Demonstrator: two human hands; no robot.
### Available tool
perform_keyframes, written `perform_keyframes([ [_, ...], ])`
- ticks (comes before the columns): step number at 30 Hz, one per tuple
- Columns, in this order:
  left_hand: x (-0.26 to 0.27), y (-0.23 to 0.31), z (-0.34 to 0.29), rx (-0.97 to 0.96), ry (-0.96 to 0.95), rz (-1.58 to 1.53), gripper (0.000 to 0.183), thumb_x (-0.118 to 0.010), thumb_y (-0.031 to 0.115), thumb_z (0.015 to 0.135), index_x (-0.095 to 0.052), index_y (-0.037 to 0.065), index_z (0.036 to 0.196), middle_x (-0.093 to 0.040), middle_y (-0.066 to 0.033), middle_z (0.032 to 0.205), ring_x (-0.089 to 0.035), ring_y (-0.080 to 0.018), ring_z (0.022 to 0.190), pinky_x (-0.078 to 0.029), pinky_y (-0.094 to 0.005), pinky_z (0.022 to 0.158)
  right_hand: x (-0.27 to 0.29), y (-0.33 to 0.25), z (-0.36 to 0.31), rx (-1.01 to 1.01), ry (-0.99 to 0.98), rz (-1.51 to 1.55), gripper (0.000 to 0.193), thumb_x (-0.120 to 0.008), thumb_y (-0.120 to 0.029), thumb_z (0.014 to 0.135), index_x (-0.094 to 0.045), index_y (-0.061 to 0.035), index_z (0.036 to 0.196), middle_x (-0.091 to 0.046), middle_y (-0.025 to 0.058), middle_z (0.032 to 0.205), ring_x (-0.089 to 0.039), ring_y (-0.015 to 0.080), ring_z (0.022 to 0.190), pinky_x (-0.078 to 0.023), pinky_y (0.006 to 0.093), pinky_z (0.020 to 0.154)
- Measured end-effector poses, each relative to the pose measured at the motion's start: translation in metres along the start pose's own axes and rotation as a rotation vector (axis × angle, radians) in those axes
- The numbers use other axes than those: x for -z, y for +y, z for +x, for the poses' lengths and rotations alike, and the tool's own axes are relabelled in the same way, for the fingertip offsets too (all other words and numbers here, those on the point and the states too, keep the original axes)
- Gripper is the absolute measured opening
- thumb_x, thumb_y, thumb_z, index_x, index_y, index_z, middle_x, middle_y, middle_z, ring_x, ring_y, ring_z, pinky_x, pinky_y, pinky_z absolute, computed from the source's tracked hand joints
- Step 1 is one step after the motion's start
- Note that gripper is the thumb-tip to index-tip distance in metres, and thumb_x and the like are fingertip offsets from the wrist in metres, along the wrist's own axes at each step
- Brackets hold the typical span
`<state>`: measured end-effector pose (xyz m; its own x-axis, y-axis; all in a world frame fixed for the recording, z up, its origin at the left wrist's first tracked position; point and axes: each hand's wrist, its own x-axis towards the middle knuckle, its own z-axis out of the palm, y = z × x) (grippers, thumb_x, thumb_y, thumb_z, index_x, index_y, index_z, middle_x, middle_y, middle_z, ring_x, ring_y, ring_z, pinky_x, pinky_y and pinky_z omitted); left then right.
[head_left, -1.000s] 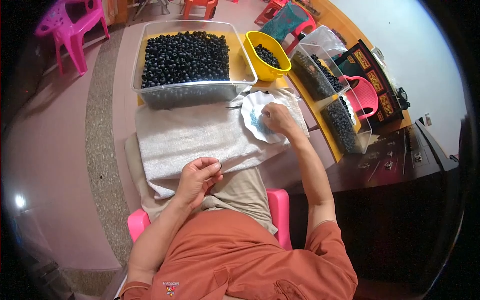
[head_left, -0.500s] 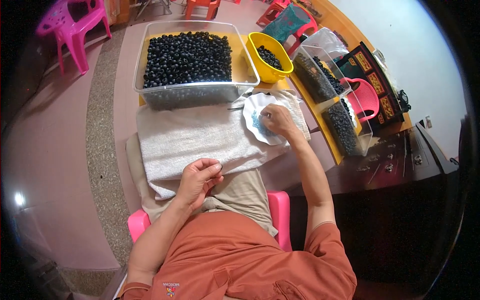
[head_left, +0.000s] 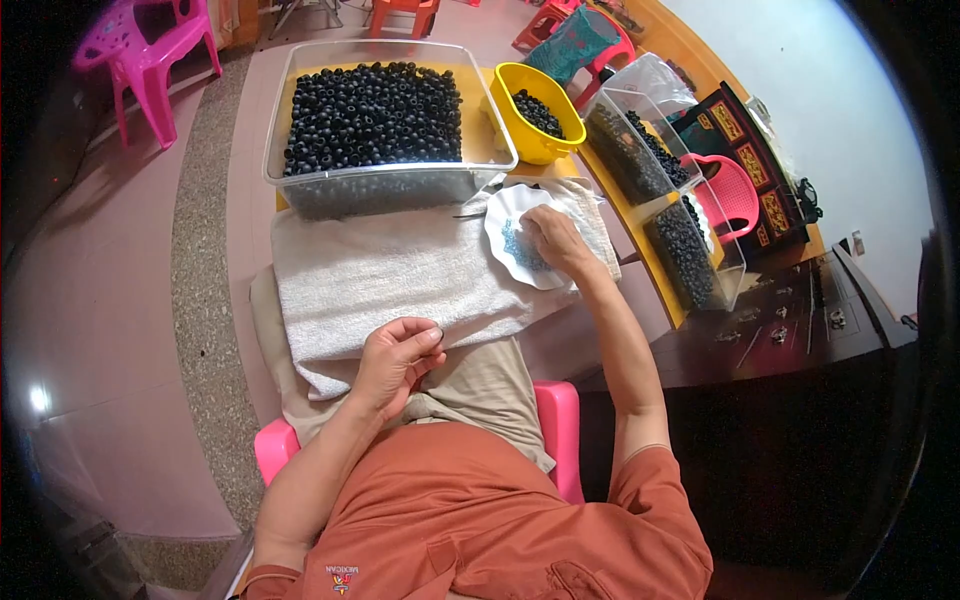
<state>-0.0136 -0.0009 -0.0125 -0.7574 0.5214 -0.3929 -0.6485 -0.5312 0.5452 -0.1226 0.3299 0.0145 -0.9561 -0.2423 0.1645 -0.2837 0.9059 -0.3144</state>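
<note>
Over my lap, my left hand [head_left: 402, 358] is closed in a pinch, thumb against forefinger. A dark edge of a small black piece shows at its fingertips; most of it is hidden. My right hand [head_left: 557, 240] reaches over a white dish with a wavy rim [head_left: 499, 232]. Its fingers are bent together among tiny blue bits [head_left: 520, 246] in the dish, and whatever is between them cannot be made out. The dish stands on a white towel [head_left: 375, 270]. Beyond the towel is a clear plastic bin [head_left: 390, 185] holding many small black bead-like pieces with holes [head_left: 375, 115].
A yellow basin [head_left: 548, 150] with more black pieces stands right of the bin. Farther right are clear boxes [head_left: 690, 262] of black pieces. A slim dark tool [head_left: 470, 215] lies left of the dish. A pink chair [head_left: 150, 65] stands far left.
The fingers of my right hand have shifted slightly within the dish. My left hand keeps its pinch in the same place.
</note>
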Motion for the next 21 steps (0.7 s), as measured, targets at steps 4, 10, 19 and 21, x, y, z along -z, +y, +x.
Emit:
perform_keyframes([
  [4, -0.0004, 0.0007, -0.0013, -0.001, -0.004, 0.011, 0.010, -0.067, 0.007, 0.086, -0.062, 0.004, 0.095, -0.063, -0.0037, 0.083, -0.062, -0.0125, 0.076, -0.056, -0.0281, 0.073, 0.0017, -0.0024, -0.0012, -0.078, -0.002, 0.038, 0.014, -0.053, -0.007, 0.090, -0.063, 0.0006, 0.095, -0.066, 0.0209, 0.091, -0.063, 0.0381, 0.087, -0.049, 0.0405, 0.076],
  [10, -0.0009, 0.0004, -0.0016, 0.001, -0.007, 0.018, 0.011, -0.068, 0.008, 0.086, -0.062, 0.005, 0.095, -0.063, -0.0033, 0.083, -0.062, -0.0121, 0.076, -0.056, -0.0279, 0.073, 0.0008, 0.0004, -0.0018, -0.065, 0.061, 0.097, 0.013, -0.058, -0.004, 0.087, -0.067, 0.0012, 0.095, -0.068, 0.0190, 0.092, -0.067, 0.0304, 0.083, -0.051, 0.0351, 0.075],
  [19, 0.0009, -0.0019, -0.0007, 0.000, -0.015, 0.017, 0.011, -0.069, 0.009, 0.086, -0.063, 0.005, 0.094, -0.064, -0.0027, 0.083, -0.062, -0.0118, 0.076, -0.057, -0.0277, 0.073, 0.0063, -0.0057, -0.0028, -0.099, 0.032, 0.132, 0.015, -0.061, -0.002, 0.087, -0.068, 0.0014, 0.099, -0.069, 0.0157, 0.096, -0.066, 0.0232, 0.086, -0.051, 0.0324, 0.077],
  [21, -0.0003, -0.0015, -0.0012, -0.002, -0.013, 0.024, 0.011, -0.069, 0.009, 0.086, -0.063, 0.005, 0.095, -0.064, -0.0026, 0.083, -0.062, -0.0117, 0.076, -0.057, -0.0276, 0.073, 0.0047, -0.0039, -0.0033, -0.097, 0.040, 0.146, 0.014, -0.061, -0.002, 0.087, -0.068, 0.0016, 0.099, -0.069, 0.0151, 0.096, -0.066, 0.0227, 0.086, -0.051, 0.0321, 0.076],
])
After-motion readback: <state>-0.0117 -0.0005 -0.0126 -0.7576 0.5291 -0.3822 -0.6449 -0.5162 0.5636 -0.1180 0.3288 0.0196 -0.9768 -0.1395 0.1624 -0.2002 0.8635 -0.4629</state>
